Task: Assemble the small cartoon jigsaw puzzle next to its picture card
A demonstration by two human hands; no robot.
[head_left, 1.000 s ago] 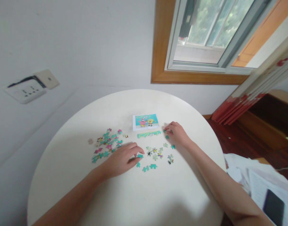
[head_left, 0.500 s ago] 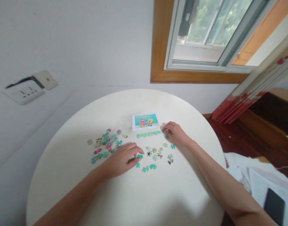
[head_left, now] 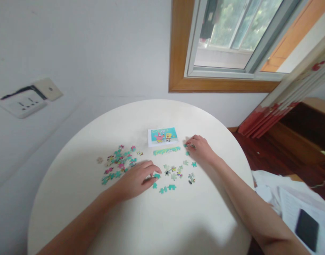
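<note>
Evidently, much is left: a heap of loose pieces (head_left: 121, 165) lies at left, beside your left hand (head_left: 138, 179), its thumb and fingers parted around a teal piece (head_left: 157, 176). One joined strip (head_left: 166, 151) sits below the picture card (head_left: 163, 136), with scattered pieces (head_left: 172, 187) nearer you. Your right hand (head_left: 201, 148) bends over another piece (head_left: 185, 145); whether it grips can't be told.
</note>
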